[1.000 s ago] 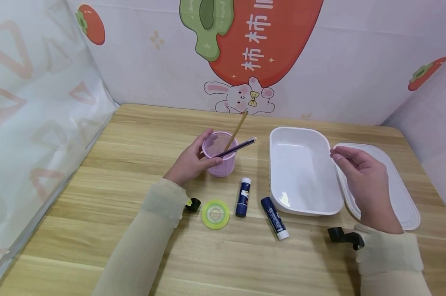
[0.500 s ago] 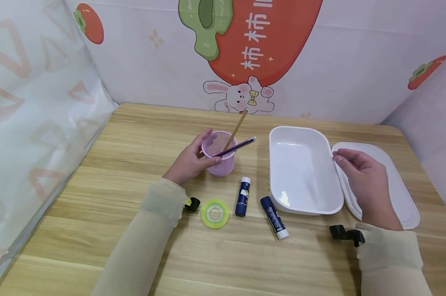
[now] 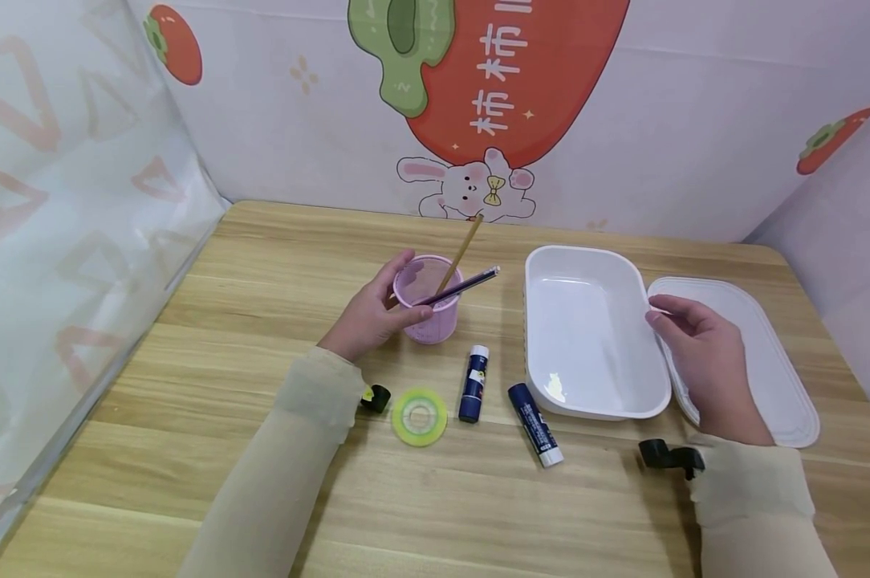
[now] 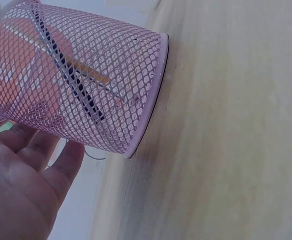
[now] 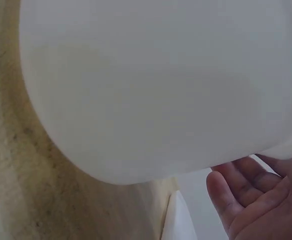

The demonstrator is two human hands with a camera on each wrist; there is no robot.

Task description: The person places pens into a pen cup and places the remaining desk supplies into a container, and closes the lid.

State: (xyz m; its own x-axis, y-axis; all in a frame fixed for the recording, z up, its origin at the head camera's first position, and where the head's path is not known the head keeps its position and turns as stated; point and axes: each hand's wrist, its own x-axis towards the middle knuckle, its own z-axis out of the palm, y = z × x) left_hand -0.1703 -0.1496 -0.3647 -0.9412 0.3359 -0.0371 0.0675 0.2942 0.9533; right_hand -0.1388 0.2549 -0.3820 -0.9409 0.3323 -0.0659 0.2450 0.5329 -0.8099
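In the head view my left hand (image 3: pixel 370 317) holds a pink mesh pen cup (image 3: pixel 438 327) standing on the table, thumb on its near side and fingers around the far side. A dark pencil (image 3: pixel 467 286) and a light wooden stick (image 3: pixel 460 253) lean inside the cup; both show through the mesh in the left wrist view. My right hand (image 3: pixel 709 361) is at the right rim of a white rectangular container (image 3: pixel 594 337), fingers loosely bent, fingertips at the rim. In the right wrist view the container wall (image 5: pixel 146 115) fills most of the picture, with the fingers beside it.
Two navy glue sticks (image 3: pixel 474 385) lie left of the container, one closer to the front. A yellow-green tape roll (image 3: pixel 420 417) lies near the left wrist. Right of the container is a white lid (image 3: pixel 767 369), partly behind the right hand. A printed cloth (image 3: pixel 276 104) hangs behind the table (image 3: pixel 478 514).
My right hand has shifted slightly left along the container's rim, and its thumb and index finger have parted a little. The left hand and pen cup have stayed in place.
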